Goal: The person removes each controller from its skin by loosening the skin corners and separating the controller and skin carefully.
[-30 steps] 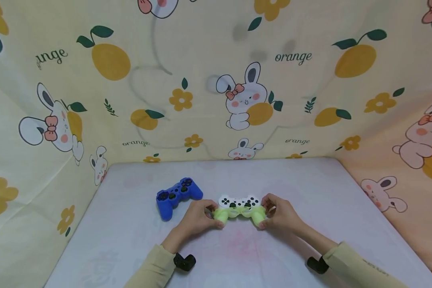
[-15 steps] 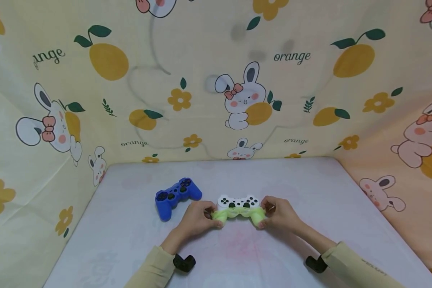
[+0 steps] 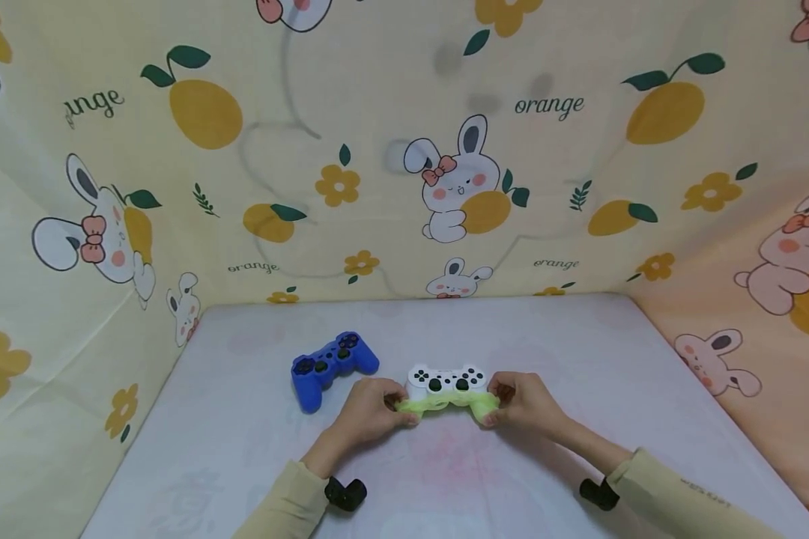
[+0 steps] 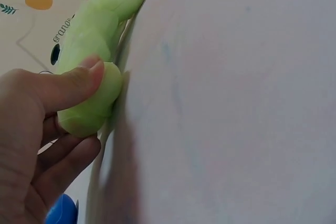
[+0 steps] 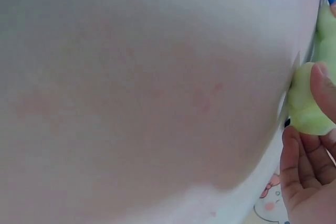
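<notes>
A white game controller with black buttons and sticks lies in the middle of the table. A soft, translucent light-green silicone cover wraps its near side and both handles, leaving the button face and sticks exposed. My left hand pinches the cover at the left handle, its thumb on the near side, as the left wrist view shows with the cover bunched and wrinkled. At the other handle my right hand pinches the cover between thumb and fingers. The controller's underside is hidden.
A blue game controller lies at an angle just behind and left of my left hand. Cream cloth with rabbits and oranges walls the back and sides of the white table.
The green cover has slid toward me along the white controller, so more white shows around the sticks. Both hands keep their grip and barely move; the blue controller stays put.
</notes>
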Tool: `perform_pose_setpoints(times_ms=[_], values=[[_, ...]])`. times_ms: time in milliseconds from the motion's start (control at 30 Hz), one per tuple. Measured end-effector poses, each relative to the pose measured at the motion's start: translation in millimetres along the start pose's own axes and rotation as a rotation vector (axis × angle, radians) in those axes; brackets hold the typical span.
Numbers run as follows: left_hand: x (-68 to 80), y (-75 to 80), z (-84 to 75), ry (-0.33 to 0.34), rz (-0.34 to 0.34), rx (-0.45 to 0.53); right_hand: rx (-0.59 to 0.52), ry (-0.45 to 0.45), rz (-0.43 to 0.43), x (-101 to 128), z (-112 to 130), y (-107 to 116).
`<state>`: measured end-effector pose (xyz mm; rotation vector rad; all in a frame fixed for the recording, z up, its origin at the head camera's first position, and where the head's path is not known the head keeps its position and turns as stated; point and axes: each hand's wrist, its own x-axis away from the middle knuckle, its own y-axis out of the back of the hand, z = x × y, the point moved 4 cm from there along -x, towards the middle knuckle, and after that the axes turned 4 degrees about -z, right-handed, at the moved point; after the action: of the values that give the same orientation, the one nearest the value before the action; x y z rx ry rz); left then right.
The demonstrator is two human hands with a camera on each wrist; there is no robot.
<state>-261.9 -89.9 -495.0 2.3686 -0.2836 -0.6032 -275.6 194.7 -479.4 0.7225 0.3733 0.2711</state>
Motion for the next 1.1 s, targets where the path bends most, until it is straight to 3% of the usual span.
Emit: perform_pose_setpoints(times_ms=[200, 600, 833, 1100], values=[[-1.2, -0.8, 2.2, 0.042, 0.004, 0.039, 0.011, -0.015, 0.014, -0.3, -0.1, 2.1], [-3.7, -1.2, 4.5, 0.040, 0.014, 0.048, 0.005, -0.035, -0.001, -1.3, -2.7, 3.1], [3.4, -2.0, 3.2, 0.084, -0.024, 0.077, -0.034, -0.122, -0.015, 10.2, 2.5, -5.4], [4.0, -2.4, -7.6, 0.069, 0.010, 0.026, -0.098, -0.284, -0.081, 20.6, 11.8, -6.7]])
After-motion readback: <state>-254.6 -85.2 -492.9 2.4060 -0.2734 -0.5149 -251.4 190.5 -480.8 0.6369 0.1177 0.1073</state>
